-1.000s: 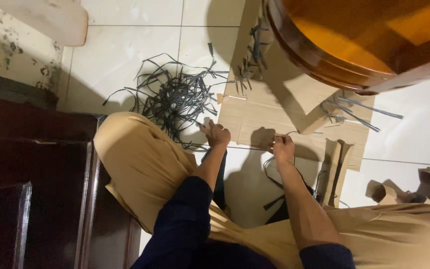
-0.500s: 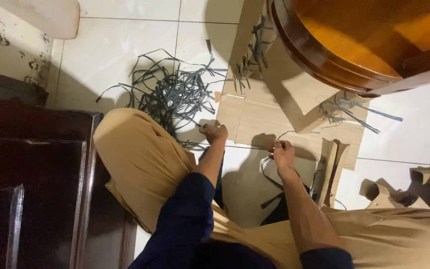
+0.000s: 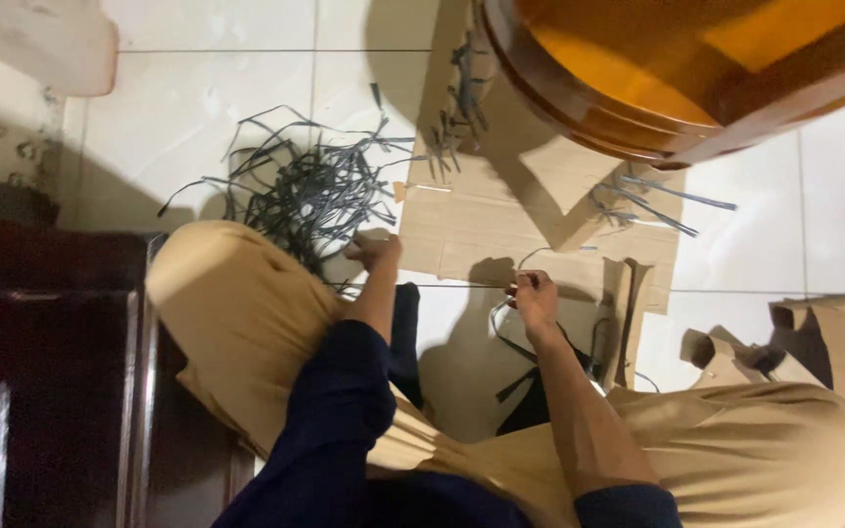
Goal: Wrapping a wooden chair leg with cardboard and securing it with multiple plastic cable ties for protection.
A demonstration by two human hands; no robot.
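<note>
White tiled floor (image 3: 217,88) across the frame. Round wooden desk (image 3: 657,68) at upper right. Dark wooden cabinet (image 3: 41,372) at lower left. Flattened cardboard (image 3: 501,210) at centre, beneath the desk edge. Tangle of dark strips (image 3: 310,186) at upper centre-left, just above tan trousers (image 3: 237,323). Left hand (image 3: 376,249) closed at the pile's lower edge, seemingly pinching a strip; grip unclear. Right hand (image 3: 535,293) at centre, fingers clenched on a thin dark strip (image 3: 501,328) looping below it.

Both arms reach forward, left hand (image 3: 375,249) curled loosely, right hand (image 3: 534,293) with fingertips pinched together.
</note>
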